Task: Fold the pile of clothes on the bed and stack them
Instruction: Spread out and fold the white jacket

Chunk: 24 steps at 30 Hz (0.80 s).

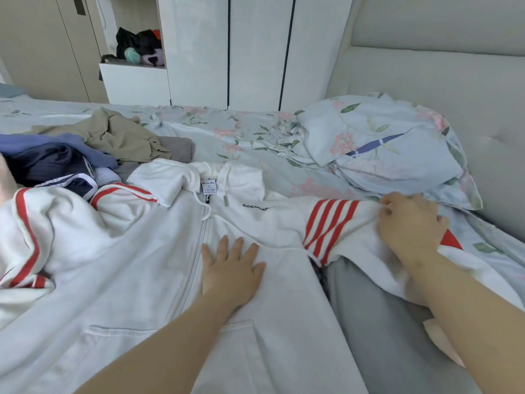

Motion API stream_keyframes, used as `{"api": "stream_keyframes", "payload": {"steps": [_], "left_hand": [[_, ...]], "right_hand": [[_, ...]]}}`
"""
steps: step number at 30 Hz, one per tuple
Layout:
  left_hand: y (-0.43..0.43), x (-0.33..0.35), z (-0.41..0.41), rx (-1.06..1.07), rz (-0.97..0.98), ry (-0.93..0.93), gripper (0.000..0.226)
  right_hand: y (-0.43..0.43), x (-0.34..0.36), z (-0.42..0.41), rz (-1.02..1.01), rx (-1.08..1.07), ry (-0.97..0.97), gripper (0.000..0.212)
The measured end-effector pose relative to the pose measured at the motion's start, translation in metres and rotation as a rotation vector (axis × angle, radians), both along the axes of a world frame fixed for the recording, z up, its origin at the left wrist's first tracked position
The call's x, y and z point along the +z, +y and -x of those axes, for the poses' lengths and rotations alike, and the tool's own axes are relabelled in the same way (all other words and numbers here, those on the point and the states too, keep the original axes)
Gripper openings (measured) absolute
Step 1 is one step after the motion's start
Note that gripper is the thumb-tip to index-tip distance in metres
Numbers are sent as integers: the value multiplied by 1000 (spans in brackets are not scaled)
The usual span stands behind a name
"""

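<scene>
Head view: left hand (231,268) grip spread flat on hoodie (127,251); right hand (409,223) grip pinching striped sleeve (329,226); hem cut off.

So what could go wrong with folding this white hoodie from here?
The right hand grips one sleeve while only the left hand presses the hoodie flat; a hard pull might drag it askew. The other sleeve lies bunched by the unfolded pile, so the fold may come out lumpy.
</scene>
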<state>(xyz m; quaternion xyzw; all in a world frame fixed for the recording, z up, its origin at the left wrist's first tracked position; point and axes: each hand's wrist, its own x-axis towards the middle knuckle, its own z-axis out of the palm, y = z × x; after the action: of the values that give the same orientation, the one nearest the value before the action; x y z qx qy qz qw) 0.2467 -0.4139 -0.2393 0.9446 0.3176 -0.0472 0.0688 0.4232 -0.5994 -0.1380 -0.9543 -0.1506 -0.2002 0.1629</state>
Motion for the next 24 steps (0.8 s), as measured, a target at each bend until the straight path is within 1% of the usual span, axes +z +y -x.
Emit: {"api": "stream_keyframes", "payload": {"steps": [2, 5, 7, 8, 9, 10, 11, 12, 13, 14, 15, 17, 18, 19, 21, 22, 24], "left_hand": [[-7, 2, -2, 19, 9, -30, 51], [-29, 3, 0, -26, 56, -125, 48], [-42, 3, 4, -70, 118, -155, 52], [-45, 3, 6, -87, 140, -150, 55], [-47, 3, 8, -103, 148, -134, 60], [-49, 2, 9, -118, 140, -107, 64], [-50, 1, 11, -134, 119, -78, 68], [-51, 1, 12, -145, 99, -52, 70], [-52, 1, 14, -147, 90, -33, 69], [-53, 1, 15, -143, 93, -19, 65], [-55, 2, 17, -137, 98, -8, 61], [-60, 4, 19, -117, 91, 5, 54], [-64, 5, 20, -104, 85, 2, 52], [-68, 6, 21, -88, 85, -8, 51], [-77, 5, 24, -56, 105, -35, 50], [-82, 5, 25, -43, 118, -41, 50], [-90, 5, 28, -25, 145, -34, 52]], "right_hand": [[-5, -12, 7, 67, 27, 45, 39], [-12, -22, 27, -15, 117, 18, 38], [-20, -25, 47, -89, 198, 112, 44], [-24, -29, 57, -77, 236, 174, 50], [-28, -33, 65, 16, 261, 211, 58], [-31, -37, 70, 140, 281, 202, 62], [-37, -40, 71, 231, 296, 159, 57], [-42, -40, 68, 246, 311, 76, 43], [-50, -39, 63, 227, 314, -10, 29], [-60, -36, 57, 199, 286, -93, 21], [-72, -31, 52, 176, 236, -152, 20], [-96, -28, 43, 182, 206, -176, 25], [-106, -27, 44, 176, 216, -154, 24], [-114, -27, 47, 138, 241, -112, 24], [-126, -30, 57, 38, 269, -41, 34], [-131, -28, 64, -30, 229, -32, 39], [-142, -22, 71, -116, 72, -26, 46]]}}
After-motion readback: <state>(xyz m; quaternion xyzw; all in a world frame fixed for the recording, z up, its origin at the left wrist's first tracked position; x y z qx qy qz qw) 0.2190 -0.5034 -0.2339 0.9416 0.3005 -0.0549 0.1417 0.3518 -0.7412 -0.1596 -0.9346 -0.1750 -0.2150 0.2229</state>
